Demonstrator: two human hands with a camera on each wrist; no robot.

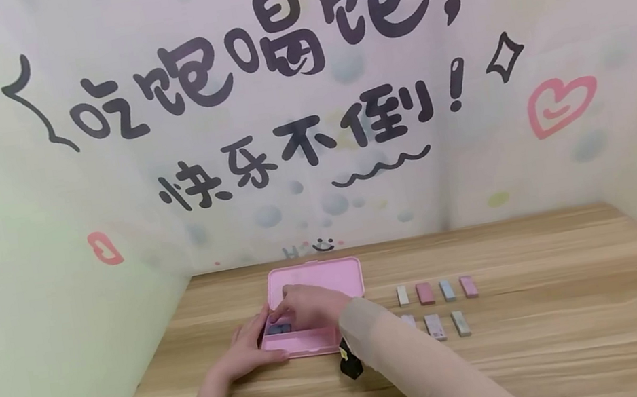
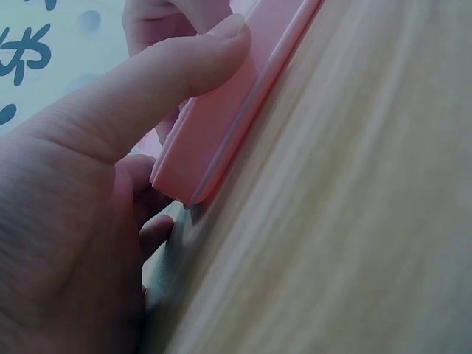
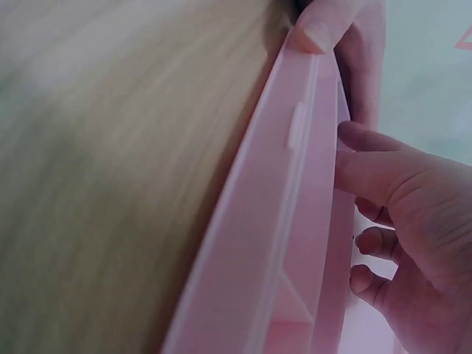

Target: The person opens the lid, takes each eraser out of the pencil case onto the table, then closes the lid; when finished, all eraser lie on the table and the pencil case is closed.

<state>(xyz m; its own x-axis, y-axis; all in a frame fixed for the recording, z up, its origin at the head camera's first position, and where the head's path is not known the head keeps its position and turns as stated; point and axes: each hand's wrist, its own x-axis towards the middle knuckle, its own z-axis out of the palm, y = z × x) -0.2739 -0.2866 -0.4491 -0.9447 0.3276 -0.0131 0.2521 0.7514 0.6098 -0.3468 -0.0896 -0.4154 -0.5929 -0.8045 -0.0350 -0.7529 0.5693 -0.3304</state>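
A pink plastic box (image 1: 306, 353) lies on the table with its lid (image 1: 339, 276) folded back. My left hand (image 1: 247, 348) grips the box's left front corner, its thumb on the front wall and its fingers round the side, as the left wrist view shows. From the right, my right hand (image 1: 312, 304) reaches over the box, fingertips down in the rear left compartment. The box wall hides those tips in the right wrist view, so whether they pinch anything cannot be told. Dark blue-grey pieces (image 1: 279, 328) lie in the box below the right fingers.
Right of the box, small flat blocks stand in two rows: white (image 1: 402, 295), rose (image 1: 425, 293), light blue (image 1: 446, 290) and pink (image 1: 469, 286) behind, grey-lilac (image 1: 434, 327) and grey-green (image 1: 460, 323) in front. My right forearm partly covers a pale lilac block (image 1: 409, 320). A printed backdrop (image 1: 508, 184) encloses the table.
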